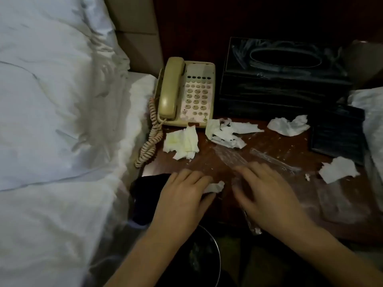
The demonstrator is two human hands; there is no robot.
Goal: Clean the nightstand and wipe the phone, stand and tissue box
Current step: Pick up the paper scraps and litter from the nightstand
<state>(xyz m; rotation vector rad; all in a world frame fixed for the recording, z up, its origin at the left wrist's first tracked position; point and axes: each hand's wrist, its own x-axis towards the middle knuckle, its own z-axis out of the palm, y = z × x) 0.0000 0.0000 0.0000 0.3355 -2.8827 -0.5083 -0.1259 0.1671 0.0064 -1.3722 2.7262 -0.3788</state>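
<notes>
On the dark wooden nightstand [209, 160] a beige corded phone [186, 92] sits at the back left, and a black tissue box [284, 77] beside it at the back right. A black stand [337, 137] is at the right edge. Crumpled white tissues [182, 142] and crumbs lie scattered over the top, with a clear plastic wrapper [255, 157] among them. My left hand [182, 195] rests near the front edge with a small white tissue scrap [215, 187] at its fingers. My right hand [267, 191], blurred, lies on the clear plastic with fingers spread.
A bed with a white duvet [51, 121] fills the left. A dark round bin [203, 257] stands below the nightstand's front edge, and a dark cloth [147, 195] sits at its front left corner. A white pillow [371, 125] is at the far right.
</notes>
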